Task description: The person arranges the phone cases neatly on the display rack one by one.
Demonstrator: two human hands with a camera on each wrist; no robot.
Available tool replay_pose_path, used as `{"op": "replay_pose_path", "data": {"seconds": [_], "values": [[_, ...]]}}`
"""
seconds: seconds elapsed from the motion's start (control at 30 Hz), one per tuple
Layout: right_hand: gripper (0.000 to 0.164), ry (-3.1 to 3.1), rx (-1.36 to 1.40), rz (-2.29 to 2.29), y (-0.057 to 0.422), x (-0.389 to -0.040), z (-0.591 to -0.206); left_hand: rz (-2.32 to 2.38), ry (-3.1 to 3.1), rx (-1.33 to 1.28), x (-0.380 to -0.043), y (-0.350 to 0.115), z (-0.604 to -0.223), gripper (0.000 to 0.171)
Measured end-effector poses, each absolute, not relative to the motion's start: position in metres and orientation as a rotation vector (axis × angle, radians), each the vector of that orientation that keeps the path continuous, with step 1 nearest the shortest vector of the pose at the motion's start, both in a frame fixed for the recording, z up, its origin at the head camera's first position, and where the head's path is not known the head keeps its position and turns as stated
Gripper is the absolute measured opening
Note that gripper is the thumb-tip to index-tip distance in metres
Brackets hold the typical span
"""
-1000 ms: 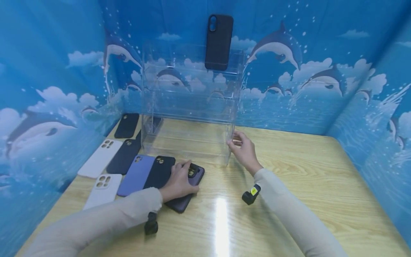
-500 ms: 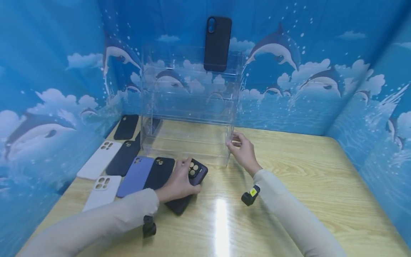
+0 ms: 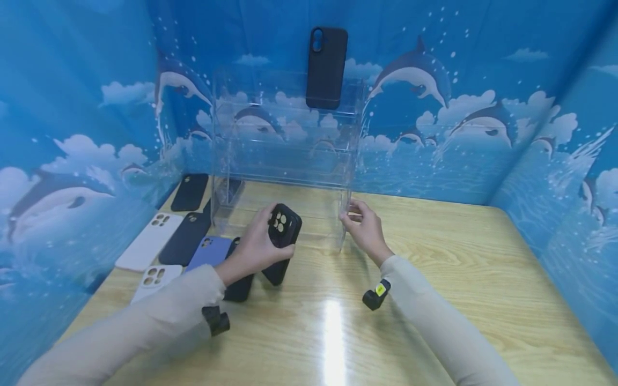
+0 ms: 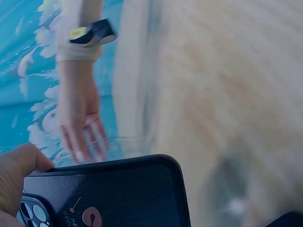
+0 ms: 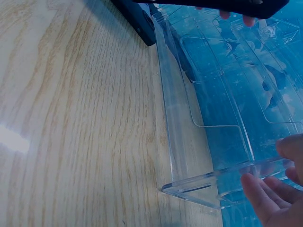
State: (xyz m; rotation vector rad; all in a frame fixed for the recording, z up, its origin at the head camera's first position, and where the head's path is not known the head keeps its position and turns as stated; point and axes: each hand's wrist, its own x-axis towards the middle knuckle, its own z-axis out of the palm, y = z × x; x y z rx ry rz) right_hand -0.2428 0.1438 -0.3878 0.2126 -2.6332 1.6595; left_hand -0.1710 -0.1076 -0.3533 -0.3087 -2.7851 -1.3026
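Observation:
My left hand [image 3: 253,246] grips a dark phone case [image 3: 288,236] by its two long sides, camera cutouts toward the upper end. It is tilted up over the table, in front of a clear acrylic tiered rack [image 3: 285,178]. In the left wrist view a thumb lies on the edge of the same phone case [image 4: 123,194]. My right hand [image 3: 364,228] pinches the right side panel of the rack near its foot; the right wrist view shows fingers [image 5: 255,191] on that panel. A black phone case [image 3: 327,69] stands upright on the rack's top tier, at the right.
Several phone cases lie on the wooden table [image 3: 434,252] at the left: white [image 3: 149,244], dark blue [image 3: 183,238], purple [image 3: 210,249], black [image 3: 238,289], a smaller white one [image 3: 155,280] and a far black one [image 3: 190,192]. Blue dolphin curtains [image 3: 410,177] surround the table.
My left hand has lifted the dark phone case off the table and moved it up toward the rack, tilting it more upright. My right hand stays at the rack's side.

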Motion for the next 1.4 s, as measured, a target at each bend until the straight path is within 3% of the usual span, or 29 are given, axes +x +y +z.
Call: {"op": "replay_pose_path", "data": {"seconds": [0.27, 1.07, 1.4], "values": [[0.053, -2.639, 0.205, 1.667, 0.144, -0.243, -0.387, -1.255, -2.621, -0.363, -0.187, -0.117, -0.318, 0.098], [0.052, -2.628, 0.213, 1.675, 0.144, -0.243, -0.389, -1.239, -2.323, 0.003, -0.257, -0.120, -0.195, 0.089], [0.053, -2.632, 0.219, 1.671, 0.143, -0.242, -0.387, -1.324, -2.210, 0.010, -0.277, -0.117, -0.164, 0.086]]}}
